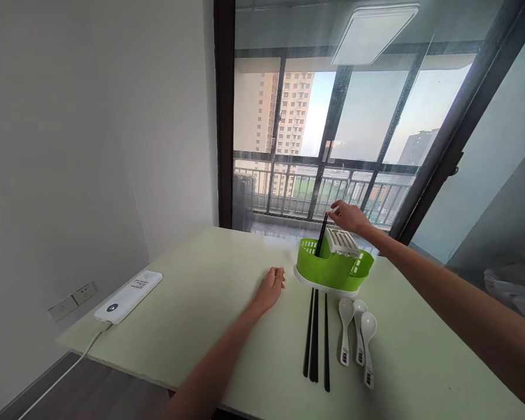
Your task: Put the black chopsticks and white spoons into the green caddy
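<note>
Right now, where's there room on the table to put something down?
Lots between the white corded device and the left hand. More lies between the white spoons and the right forearm. It's crowded around the green holder, black chopsticks and spoons.

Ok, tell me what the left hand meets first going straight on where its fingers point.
The left hand would probably meet the white base of the green holder first; depth is unclear from this view.
</note>
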A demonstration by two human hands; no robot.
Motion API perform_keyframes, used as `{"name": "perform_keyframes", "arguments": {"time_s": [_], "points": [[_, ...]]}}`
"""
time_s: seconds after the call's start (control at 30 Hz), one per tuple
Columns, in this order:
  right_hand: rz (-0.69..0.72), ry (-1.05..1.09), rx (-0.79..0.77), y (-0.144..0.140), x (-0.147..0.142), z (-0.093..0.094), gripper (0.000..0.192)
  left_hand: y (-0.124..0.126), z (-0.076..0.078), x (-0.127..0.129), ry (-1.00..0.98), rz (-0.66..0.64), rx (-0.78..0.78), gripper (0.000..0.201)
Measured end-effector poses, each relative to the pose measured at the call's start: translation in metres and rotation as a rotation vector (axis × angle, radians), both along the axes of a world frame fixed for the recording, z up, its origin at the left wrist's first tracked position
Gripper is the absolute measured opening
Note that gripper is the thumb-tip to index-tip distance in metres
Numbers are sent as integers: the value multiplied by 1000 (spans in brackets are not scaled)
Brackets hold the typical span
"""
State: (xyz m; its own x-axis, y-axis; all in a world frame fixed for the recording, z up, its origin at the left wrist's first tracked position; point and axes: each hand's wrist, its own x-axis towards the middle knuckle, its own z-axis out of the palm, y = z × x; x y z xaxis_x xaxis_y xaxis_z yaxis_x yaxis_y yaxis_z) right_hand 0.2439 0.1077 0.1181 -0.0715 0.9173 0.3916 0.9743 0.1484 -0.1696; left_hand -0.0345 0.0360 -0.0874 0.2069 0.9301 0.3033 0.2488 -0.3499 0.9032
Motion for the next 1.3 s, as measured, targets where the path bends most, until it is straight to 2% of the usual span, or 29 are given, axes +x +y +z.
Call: {"name": "perform_keyframes", "arguments": {"time_s": [0.07,0.17,0.23,0.3,0.43,0.57,0.7,0.83,0.97,1.3], "points": [[57,-39,46,-14,-6,6,40,0,0,0,32,-3,-2,50],[308,-249,114,-43,-23,12,34,0,-2,0,66,-1,20,45],[479,-426,78,-64,-37,11,31,1,-3,0,88,0,35,40],[583,-545,-1,-82,-50,6,29,1,-3,0,120,3,43,36],[687,-635,-84,-111,-63,-17,25,-1,-2,0,172,11,62,32],[747,-682,-155,-134,-62,-51,19,-2,-2,1,184,10,80,31],[817,-748,-224,-148,-55,-86,23,-2,-3,2,184,1,94,32],[920,-776,-200,-158,-51,-111,20,-1,-5,2,206,10,126,31],[1003,-772,-124,-174,-54,-122,17,-2,-5,3,209,5,152,30],[1133,-840,-13,-205,-70,-125,15,-2,-7,2,208,-14,150,30]]}}
